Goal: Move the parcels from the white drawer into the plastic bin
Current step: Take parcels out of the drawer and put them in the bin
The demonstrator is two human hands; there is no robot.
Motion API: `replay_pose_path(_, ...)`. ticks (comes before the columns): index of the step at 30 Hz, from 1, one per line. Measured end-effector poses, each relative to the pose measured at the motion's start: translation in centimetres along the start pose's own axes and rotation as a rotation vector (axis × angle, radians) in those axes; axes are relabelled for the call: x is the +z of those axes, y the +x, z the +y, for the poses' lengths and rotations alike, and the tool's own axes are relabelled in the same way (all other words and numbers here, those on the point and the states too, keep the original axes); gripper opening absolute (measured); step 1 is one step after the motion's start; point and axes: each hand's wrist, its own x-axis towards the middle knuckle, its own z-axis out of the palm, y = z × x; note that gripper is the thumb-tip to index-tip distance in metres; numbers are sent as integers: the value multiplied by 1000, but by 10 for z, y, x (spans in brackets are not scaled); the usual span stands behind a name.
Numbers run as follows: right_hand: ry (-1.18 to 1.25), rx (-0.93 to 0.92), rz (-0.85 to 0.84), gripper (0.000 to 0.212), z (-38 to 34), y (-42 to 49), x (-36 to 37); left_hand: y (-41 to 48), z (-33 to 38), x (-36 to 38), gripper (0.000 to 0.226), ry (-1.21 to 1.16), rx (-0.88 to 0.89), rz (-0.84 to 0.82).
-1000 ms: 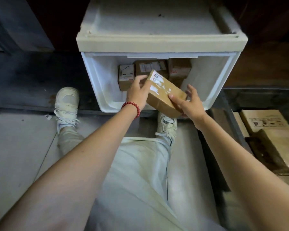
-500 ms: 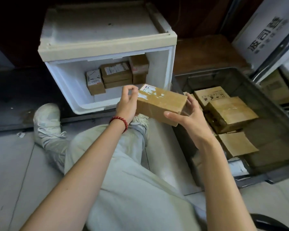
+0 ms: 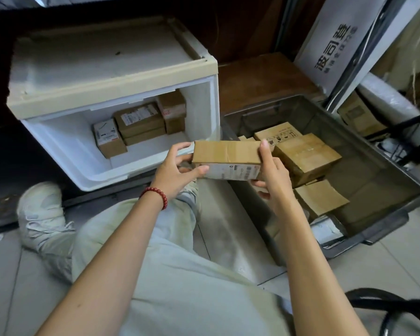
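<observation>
Parcel [image 3: 227, 151] above pale, perhaps tiled floor [image 3: 228, 234]

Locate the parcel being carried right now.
Mid-frame, the held parcel sits between the left hand and right hand, above the gap between the white drawer and plastic bin.

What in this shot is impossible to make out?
- Head view: print on the held parcel's label is too blurred to read.
- Drawer parcels: the back of the stack is in shadow, so the count is unclear.
- Plastic bin: the right hand and forearm hide its near corner.
- Left hand covers the parcel's left end.
</observation>
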Motion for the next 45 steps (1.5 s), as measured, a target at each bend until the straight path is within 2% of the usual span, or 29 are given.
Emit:
replay_pose_path(4,-48,-90,-56,73,-3,1,0,5,11,7,48,55,-12,109)
replay_pose_path(7,-57,-131,-29,90,2,6,-6,13,22,17,40,89,8,160)
replay_pose_path(12,98,-101,10,57,9,13,-23,32,37,43,39,151,51,138)
replay_pose_path(16,263,-49,53,53,19,24,-44,54,44,65,36,198,110,30)
replay_pose_path(22,385,99,153,55,42,44,-68,85,49,95,40,278,170,-279)
replay_pose_path(24,418,149,236,56,48,53,-67,93,52,99,42,471,238,-282)
replay_pose_path(26,466,177,290,60,52,66,-65,101,56,103,41,825,394,-173)
replay_pose_path(28,478,186,301,62,54,83,-63,110,60,106,39,997,511,-64)
replay_pose_path(31,380,186,244,59,55,111,-59,119,63,111,37,998,484,7)
replay_pose_path(38,53,190,23,52,48,174,-24,121,55,100,35,1014,418,62)
replay_pose_path(40,-89,161,-34,48,46,185,-6,121,54,93,34,1017,392,84)
replay_pose_path(43,-393,173,-98,55,46,194,9,120,52,86,34,1020,347,107)
replay_pose_path(45,-445,114,-113,56,43,197,9,119,48,83,34,1025,327,105)
